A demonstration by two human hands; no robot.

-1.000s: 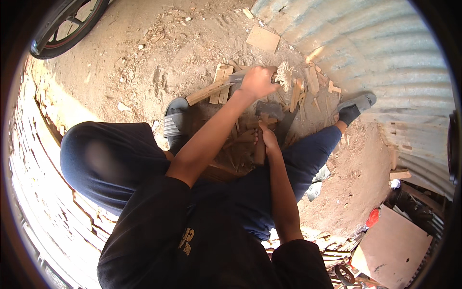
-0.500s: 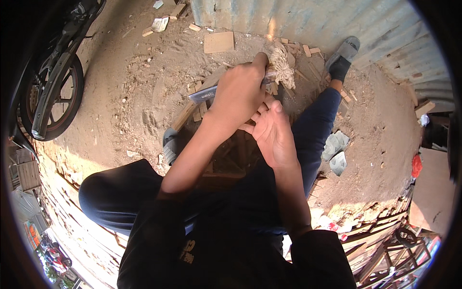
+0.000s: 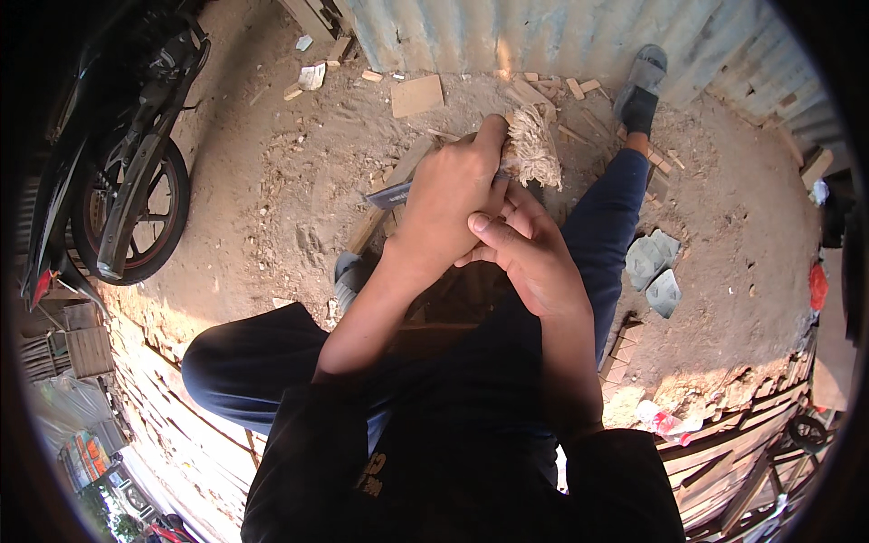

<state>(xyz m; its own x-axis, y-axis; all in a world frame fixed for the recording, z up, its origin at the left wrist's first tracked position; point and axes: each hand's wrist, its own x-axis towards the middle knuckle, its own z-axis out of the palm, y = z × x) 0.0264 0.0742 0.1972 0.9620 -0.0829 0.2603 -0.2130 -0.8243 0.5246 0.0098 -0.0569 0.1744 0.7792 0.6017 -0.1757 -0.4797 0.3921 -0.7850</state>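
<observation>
My left hand [image 3: 445, 195] is wrapped around a tool whose middle is hidden by the fingers. A flat, dark blue end [image 3: 389, 195] pokes out to the left of the fist. On the right side sticks out a frayed bundle of tan fibres [image 3: 534, 149], like a brush head or unravelled rope. Just below it, my right hand [image 3: 529, 249] presses against the underside of the left hand, thumb and fingers curled inward. What its fingers grip, if anything, is hidden.
Wood offcuts and a flat board piece [image 3: 418, 97] lie on the dirt by a corrugated metal wall [image 3: 561, 45]. A motorcycle [image 3: 127, 208] stands at the left. Grey crumpled scraps [image 3: 654, 262] lie beside my right leg, and a plastic bottle [image 3: 665, 423] lies lower right.
My right hand has gone from open fingers to curled ones, its thumb now lying against my left hand. The left hand keeps its hold on the tool. The view has shifted slightly.
</observation>
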